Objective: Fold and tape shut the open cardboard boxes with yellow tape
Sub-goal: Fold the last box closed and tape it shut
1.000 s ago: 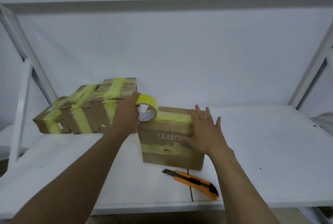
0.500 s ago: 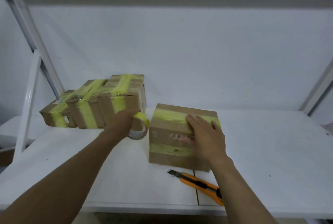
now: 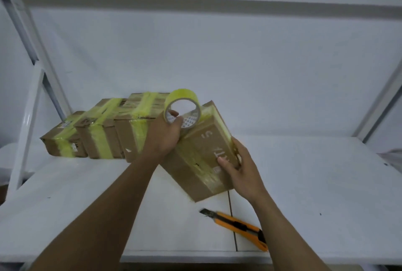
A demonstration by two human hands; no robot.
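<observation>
You hold the cardboard box tilted over the middle of the white table, with yellow bands across it. Your right hand grips its right edge, thumb on the printed face. Your left hand holds the yellow tape roll at the box's upper end, fingers hooked through the core. Three taped boxes stand in a row to the left, and an orange utility knife lies near the front edge
</observation>
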